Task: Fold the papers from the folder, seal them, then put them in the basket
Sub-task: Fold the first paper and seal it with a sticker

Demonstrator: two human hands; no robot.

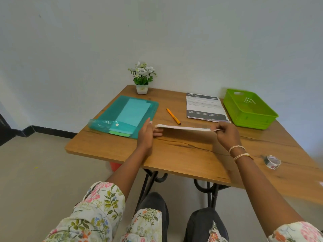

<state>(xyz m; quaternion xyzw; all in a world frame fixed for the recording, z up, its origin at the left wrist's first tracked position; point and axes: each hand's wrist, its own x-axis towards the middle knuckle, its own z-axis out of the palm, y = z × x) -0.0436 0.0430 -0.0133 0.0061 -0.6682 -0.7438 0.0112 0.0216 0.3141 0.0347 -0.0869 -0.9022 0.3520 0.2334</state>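
Folded paper [185, 128] held edge-on above the table [174, 151], between both hands.

I see my right hand [225, 135] pinching the paper's right end, fingers curled; my left hand [148, 133] supports the left end with fingers mostly straight. Landmark: the orange pen [173, 116]. Left of it lies the teal folder [125, 116]; right of it a printed sheet [204, 107] headed "2703", the remaining print too blurred to read; beyond that sheet, the green basket [248, 109]. A tape roll [271, 161] sits well apart, toward the near right.
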